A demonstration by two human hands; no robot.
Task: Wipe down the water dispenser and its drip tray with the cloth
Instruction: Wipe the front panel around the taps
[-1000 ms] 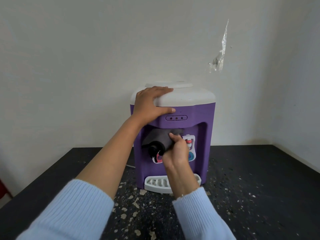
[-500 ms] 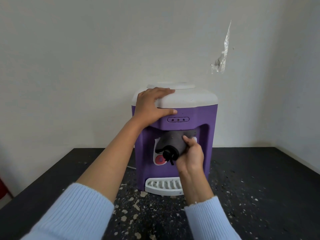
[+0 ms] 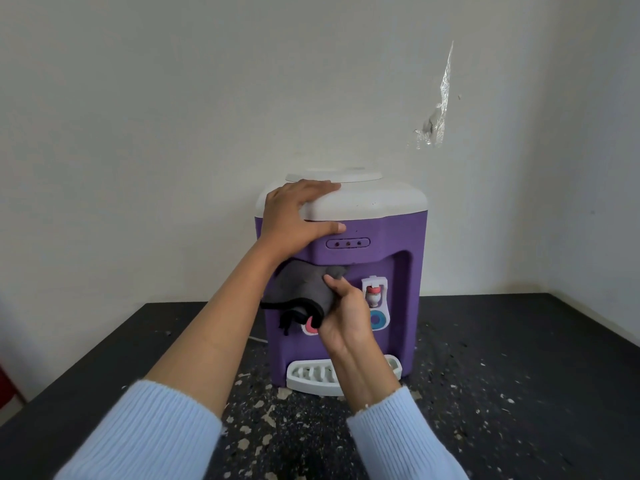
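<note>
Cloth point(image 3: 304, 286) shifted left; tap point(image 3: 373, 294) seemingly uncovered

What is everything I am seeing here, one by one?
Dark speckled table: one, black, against the pale wall.
Purple plastic water dispenser with white top: one, purple and white, on the table.
White slotted drip tray: one, white, at the dispenser's foot.
Grey cloth with black edging: one, grey, in the dispenser's tap recess.
White tap with red tip: one, white, right of the cloth.
Clear crinkled strip: one, transparent, on the wall, upper right.
Light blue knitted sleeves: two, pale blue, bottom of view.
Left hand: one, resting on the dispenser's top.
Right hand: one, gripping the cloth.
</note>
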